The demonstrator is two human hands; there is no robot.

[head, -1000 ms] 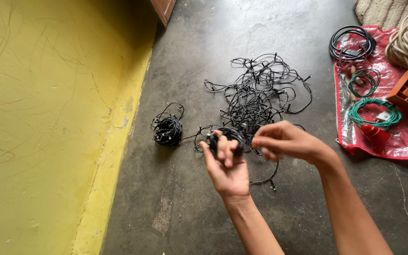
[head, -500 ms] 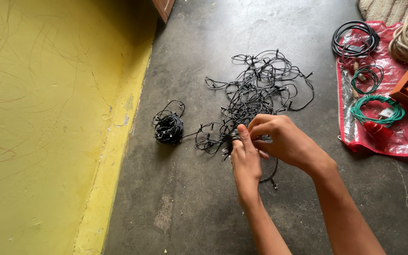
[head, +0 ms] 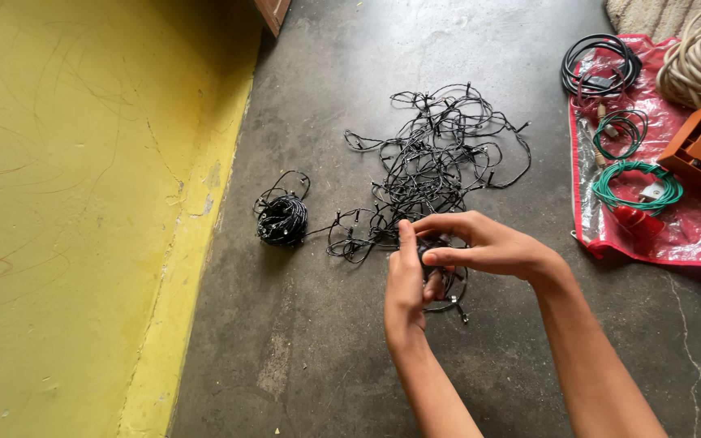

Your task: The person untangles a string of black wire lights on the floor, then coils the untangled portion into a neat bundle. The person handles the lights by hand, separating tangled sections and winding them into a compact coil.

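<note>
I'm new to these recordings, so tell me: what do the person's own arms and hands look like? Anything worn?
Both forearms are bare as far as the picture shows, with no sleeves. The left hand and right hand wear no gloves, and I see no rings, watch or bracelets.

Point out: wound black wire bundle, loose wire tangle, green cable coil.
wound black wire bundle [head: 282, 221], head view, centre of bundle
loose wire tangle [head: 440, 158], head view, dense middle
green cable coil [head: 610, 188], head view, left arc

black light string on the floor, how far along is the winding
Done: one small wound bundle lies near the yellow wall. In hand: the left hand and right hand hold a second small coil. Left: the big tangled pile is loose on the floor.
</note>
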